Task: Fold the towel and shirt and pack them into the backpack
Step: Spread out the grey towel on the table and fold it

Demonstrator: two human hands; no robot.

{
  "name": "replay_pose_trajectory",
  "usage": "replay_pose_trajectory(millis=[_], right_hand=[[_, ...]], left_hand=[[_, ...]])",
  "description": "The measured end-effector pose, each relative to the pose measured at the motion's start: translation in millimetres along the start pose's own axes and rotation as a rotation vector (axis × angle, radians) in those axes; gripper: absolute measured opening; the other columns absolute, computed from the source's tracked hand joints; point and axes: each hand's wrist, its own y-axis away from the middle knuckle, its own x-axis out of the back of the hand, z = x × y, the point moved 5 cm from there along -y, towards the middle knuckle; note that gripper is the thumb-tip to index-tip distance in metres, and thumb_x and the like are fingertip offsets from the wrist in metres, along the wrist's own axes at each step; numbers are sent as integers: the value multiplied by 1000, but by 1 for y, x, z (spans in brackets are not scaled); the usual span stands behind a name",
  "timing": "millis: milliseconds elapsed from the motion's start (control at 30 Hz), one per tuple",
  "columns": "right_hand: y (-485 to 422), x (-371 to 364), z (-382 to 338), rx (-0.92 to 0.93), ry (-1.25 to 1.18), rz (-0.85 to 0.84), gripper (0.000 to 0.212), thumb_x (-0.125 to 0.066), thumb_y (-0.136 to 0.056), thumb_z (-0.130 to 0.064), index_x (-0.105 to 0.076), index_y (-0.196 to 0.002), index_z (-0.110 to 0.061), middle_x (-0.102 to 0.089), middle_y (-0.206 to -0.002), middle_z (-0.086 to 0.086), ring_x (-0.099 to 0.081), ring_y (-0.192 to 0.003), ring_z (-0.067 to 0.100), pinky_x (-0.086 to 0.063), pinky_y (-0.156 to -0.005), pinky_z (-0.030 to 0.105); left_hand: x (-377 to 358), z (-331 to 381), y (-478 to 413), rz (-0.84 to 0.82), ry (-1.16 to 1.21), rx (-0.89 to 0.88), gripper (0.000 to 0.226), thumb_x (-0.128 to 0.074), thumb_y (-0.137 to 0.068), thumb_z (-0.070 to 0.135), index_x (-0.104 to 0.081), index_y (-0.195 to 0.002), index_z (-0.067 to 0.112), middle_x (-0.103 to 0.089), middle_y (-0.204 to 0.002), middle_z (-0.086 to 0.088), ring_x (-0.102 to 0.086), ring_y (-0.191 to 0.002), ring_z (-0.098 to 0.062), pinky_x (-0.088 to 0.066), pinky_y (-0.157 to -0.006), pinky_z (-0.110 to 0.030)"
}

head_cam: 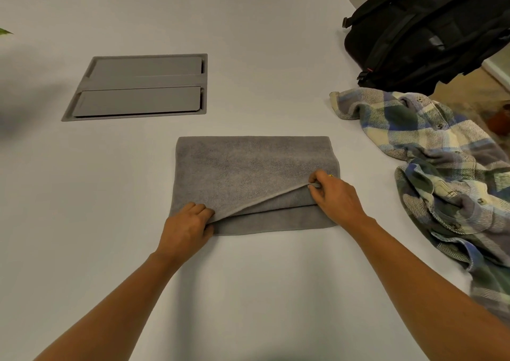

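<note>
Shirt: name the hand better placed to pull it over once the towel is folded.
Right, probably. The right hand pinches the towel edge on the side nearest the plaid shirt; the left hand grips the opposite corner, with the towel between.

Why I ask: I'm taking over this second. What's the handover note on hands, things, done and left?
Left hand: grips the towel's top layer at its near left corner.
Right hand: pinches the same layer's edge, lifted off the layer below.
Towel: layered, flat mid-table.
Shirt: crumpled at the right, unfolded.
Backpack: far right corner.
Done: towel partly folded.
Left: finish the towel, fold the shirt, pack both.
</note>
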Motion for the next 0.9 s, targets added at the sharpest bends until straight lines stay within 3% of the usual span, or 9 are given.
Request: replay_pose_trajectory(millis=[67, 233, 300, 400, 500, 600, 667, 733, 900], right_hand=[[-2, -2, 1, -35, -17, 1, 11, -52, -92, -14, -61, -97, -9, -64, -80, 7, -59, -69, 24, -49, -67, 36], [-10, -7, 8, -152, 33, -55, 21, -50, -93, -11, -66, -105, -12, -68, -93, 8, -63, -81, 25, -43, -71, 28], [-26, -7, 9, -202, 62, -121, 24, -47, -94, -11, -66, -109, -10, -68, -101, 10, -62, -89, 26, -43, -76, 28], [-70, -3, 15, -352, 1, -164, 26, -45, -93, -4, -65, -110, -5, -64, -110, 16, -60, -98, 30, -42, -78, 27], [-118, 27, 12, -411, -197, 119, 23, -44, -91, 1, -65, -100, 0, -65, -104, 17, -60, -97, 30, -36, -73, 19], [-135, 71, -7, -272, -380, 530, 17, -49, -89, 1, -64, -95, 1, -63, -93, 9, -57, -88, 18, -34, -69, 5], [-126, 83, -16, -173, -427, 650, 16, -50, -88, 2, -64, -97, -1, -58, -94, 0, -54, -89, 12, -36, -74, 0], [-106, 75, -10, -151, -434, 653, 16, -53, -88, 1, -64, -98, -2, -58, -95, 0, -54, -89, 12, -38, -76, 1], [-23, 14, 23, -239, -386, 471, 15, -58, -86, 3, -65, -98, -3, -64, -99, 10, -59, -89, 18, -42, -81, 16]], left_hand=[[2, -3, -3, 34, 3, 56, 28, -86, -50, 2, -70, -71, 11, -61, -61, 1, -58, -54, -20, -38, -34, -20], [16, -19, -17, -33, -43, 163, 21, -83, -54, 1, -73, -69, 12, -64, -57, -3, -59, -51, -24, -43, -39, -25], [23, -29, -41, -127, -65, 253, 11, -70, -75, 7, -74, -82, 13, -67, -70, -7, -63, -64, -28, -47, -52, -29], [33, -41, -95, -204, -122, 319, 26, -48, -91, 11, -69, -106, 16, -68, -96, -11, -62, -88, -30, -48, -74, -34], [66, -51, -150, 11, -24, 402, 31, -45, -93, 7, -66, -115, 13, -66, -109, -18, -60, -100, -36, -46, -84, -39], [110, -53, -178, 358, 84, 452, 31, -44, -94, 7, -65, -117, 12, -67, -108, -19, -60, -99, -37, -47, -84, -41], [125, -52, -177, 511, 108, 439, 30, -45, -95, 10, -64, -118, 13, -67, -107, -17, -59, -99, -34, -46, -83, -40], [118, -50, -162, 569, 123, 369, 27, -50, -93, 10, -65, -116, 11, -68, -105, -16, -60, -95, -33, -47, -82, -39], [55, -32, -82, 467, 121, 155, 21, -62, -78, 6, -70, -97, 6, -70, -89, -13, -63, -80, -31, -52, -69, -34]])
